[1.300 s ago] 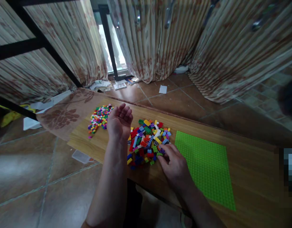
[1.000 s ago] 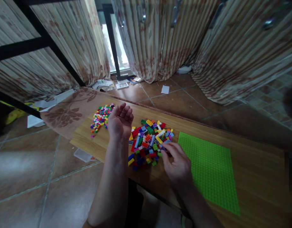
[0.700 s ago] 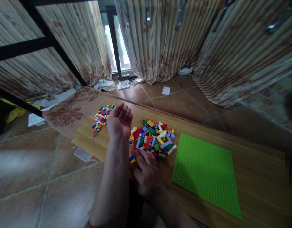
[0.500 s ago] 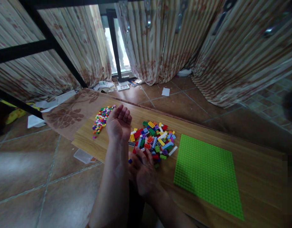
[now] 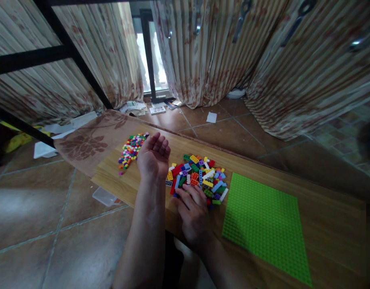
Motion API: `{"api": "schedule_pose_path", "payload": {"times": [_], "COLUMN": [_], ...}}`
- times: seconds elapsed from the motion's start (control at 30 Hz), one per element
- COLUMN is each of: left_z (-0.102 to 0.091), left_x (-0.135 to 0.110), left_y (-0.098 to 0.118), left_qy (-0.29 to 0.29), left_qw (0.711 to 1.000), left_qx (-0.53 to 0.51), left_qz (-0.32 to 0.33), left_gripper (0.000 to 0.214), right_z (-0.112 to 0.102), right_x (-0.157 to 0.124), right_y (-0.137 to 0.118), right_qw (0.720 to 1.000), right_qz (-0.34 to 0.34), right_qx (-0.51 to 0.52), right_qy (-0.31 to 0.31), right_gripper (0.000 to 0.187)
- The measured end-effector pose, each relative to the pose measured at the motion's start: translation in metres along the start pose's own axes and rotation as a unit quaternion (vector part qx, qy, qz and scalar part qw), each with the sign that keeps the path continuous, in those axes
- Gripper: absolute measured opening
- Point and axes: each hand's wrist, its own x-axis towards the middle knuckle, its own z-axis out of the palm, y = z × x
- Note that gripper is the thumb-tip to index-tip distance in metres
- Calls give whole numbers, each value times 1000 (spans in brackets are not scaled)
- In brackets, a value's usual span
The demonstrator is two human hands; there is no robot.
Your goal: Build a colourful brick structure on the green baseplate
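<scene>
Tiny bricks (image 5: 131, 147) lie heaped near the left end of the bench (image 5: 323, 208). Left hand (image 5: 154, 158): palm up, grip loosely spread, empty. Brick heap (image 5: 203, 174): mixed colours, mid-bench, long axis along the bench. Right hand (image 5: 193, 212): palm down on the heap's near edge, grip spread flat. Baseplate (image 5: 263, 224): green, just right of the heap, with bare bench beyond.

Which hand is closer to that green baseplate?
Right. The right hand rests on the brick pile just left of the green baseplate; the left hand lies palm up at the pile's other side, farther away.
</scene>
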Motion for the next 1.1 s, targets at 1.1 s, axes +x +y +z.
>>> {"api": "schedule_pose_path", "payload": {"times": [1.1], "left_z": [3], "left_x": [-1], "left_y": [-1], "left_qy": [1], "left_qw": [1000], "left_qx": [9], "left_qz": [-23], "left_gripper": [16], "right_z": [-42], "right_x": [78], "right_y": [71], "right_qw": [976], "right_qz": [212], "right_qx": [-56], "right_qy": [-11], "right_gripper": [24]}}
